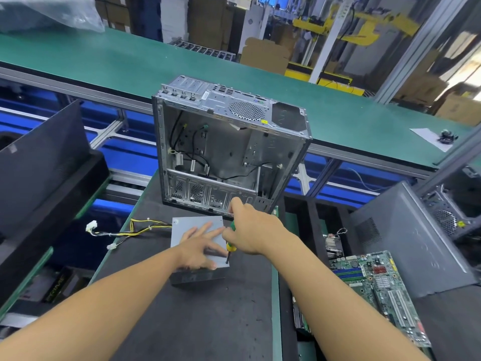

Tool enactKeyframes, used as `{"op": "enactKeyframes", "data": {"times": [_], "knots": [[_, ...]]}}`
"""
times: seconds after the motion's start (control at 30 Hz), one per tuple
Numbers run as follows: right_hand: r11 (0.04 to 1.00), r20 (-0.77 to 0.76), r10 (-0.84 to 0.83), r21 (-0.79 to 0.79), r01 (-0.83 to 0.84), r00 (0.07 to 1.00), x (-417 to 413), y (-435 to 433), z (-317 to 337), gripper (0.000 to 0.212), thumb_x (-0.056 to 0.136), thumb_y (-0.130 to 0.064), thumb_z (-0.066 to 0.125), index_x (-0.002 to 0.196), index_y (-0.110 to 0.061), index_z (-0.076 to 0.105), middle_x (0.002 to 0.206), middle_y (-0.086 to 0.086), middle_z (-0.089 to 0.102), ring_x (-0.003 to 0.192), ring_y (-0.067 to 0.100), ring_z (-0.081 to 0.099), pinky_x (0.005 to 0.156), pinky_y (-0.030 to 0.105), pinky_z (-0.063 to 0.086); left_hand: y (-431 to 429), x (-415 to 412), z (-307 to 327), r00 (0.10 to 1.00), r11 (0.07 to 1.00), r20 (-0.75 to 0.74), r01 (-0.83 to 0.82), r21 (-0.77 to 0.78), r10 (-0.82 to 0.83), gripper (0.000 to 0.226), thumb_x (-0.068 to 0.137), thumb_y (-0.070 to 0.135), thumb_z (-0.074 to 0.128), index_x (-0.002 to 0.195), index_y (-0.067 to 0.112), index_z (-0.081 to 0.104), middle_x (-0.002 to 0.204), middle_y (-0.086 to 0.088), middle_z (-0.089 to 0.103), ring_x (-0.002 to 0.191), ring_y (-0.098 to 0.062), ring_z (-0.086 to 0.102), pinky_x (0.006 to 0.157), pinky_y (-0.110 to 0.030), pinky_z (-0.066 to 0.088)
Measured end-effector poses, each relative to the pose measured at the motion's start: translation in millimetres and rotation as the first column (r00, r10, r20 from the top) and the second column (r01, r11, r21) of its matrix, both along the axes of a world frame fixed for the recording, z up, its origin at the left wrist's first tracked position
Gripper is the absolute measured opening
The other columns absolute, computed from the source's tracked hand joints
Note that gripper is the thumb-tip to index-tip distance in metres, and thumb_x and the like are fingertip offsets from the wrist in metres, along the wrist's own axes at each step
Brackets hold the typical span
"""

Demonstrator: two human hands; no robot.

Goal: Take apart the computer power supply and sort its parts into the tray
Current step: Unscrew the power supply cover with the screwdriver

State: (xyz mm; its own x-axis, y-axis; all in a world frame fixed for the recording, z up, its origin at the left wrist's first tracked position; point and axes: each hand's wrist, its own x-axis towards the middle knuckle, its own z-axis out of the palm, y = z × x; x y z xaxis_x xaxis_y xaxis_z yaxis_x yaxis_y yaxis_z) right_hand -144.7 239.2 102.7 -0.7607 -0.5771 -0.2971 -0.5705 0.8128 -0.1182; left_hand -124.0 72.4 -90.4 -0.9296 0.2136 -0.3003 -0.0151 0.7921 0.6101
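A grey metal power supply (194, 225) lies flat on the dark work mat (197, 316). Its bundle of yellow and black cables (130, 230) trails off to the left, ending in white plugs. My left hand (199, 246) presses flat on the lid with fingers spread. My right hand (250, 227) grips a screwdriver (230, 246) with a green and yellow handle. The tip stands on the lid near its front right corner, just beside my left fingertips.
An empty computer case (229, 144) stands upright just behind the power supply. A motherboard (374, 290) lies in a tray at the right, next to a grey case panel (406, 238). Black foam trays (44, 178) sit on the left. A green conveyor (130, 61) runs behind.
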Motion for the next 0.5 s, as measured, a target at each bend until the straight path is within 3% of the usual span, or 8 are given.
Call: {"op": "enactKeyframes", "data": {"times": [0.1,0.17,0.33,0.5], "knots": [[0.996,-0.157,0.002,0.088,0.012,0.988,0.1,1.0,-0.6,0.044,0.101,-0.054,0.027,0.117,-0.014,0.040,0.108,0.008,0.062,0.092,0.032,0.061,0.071,0.041,0.036,0.0,0.4,2.2,1.000,1.000,-0.005,0.011,-0.025,-0.011,0.044,0.079,0.031,0.073,0.101,0.067,0.060,0.149,0.037,-0.008,0.145,0.002,-0.023,0.117,-0.035,-0.019],[0.985,-0.186,0.030,0.170,0.002,0.982,-1.9,1.1,0.5,0.050,0.103,-0.055,0.024,0.120,-0.013,0.045,0.108,0.009,0.063,0.098,0.033,0.062,0.073,0.042,0.039,0.7,0.9,3.9,1.000,0.999,-0.003,0.018,-0.031,-0.018,0.044,0.080,0.032,0.073,0.099,0.069,0.058,0.146,0.038,-0.009,0.145,0.002,-0.021,0.118,-0.036,-0.019],[0.998,-0.059,-0.045,0.045,0.048,0.997,-3.0,2.6,1.2,0.025,0.102,-0.039,0.039,0.109,-0.015,0.039,0.105,0.009,0.063,0.083,0.032,0.053,0.070,0.039,0.039,1.8,1.1,6.7,1.000,0.999,0.005,0.012,-0.032,-0.012,0.049,0.079,0.033,0.073,0.084,0.077,0.054,0.144,0.039,-0.006,0.143,0.005,-0.021,0.117,-0.035,-0.019],[0.998,0.034,-0.044,0.037,0.042,0.998,-0.2,4.4,6.1,0.033,0.093,-0.036,0.049,0.118,-0.016,0.041,0.116,0.006,0.049,0.087,0.031,0.052,0.073,0.039,0.039,2.5,2.4,8.7,1.000,0.999,-0.002,0.022,-0.031,-0.022,0.047,0.079,0.033,0.072,0.084,0.076,0.053,0.158,0.033,0.003,0.147,0.001,-0.020,0.118,-0.037,-0.019]]}}
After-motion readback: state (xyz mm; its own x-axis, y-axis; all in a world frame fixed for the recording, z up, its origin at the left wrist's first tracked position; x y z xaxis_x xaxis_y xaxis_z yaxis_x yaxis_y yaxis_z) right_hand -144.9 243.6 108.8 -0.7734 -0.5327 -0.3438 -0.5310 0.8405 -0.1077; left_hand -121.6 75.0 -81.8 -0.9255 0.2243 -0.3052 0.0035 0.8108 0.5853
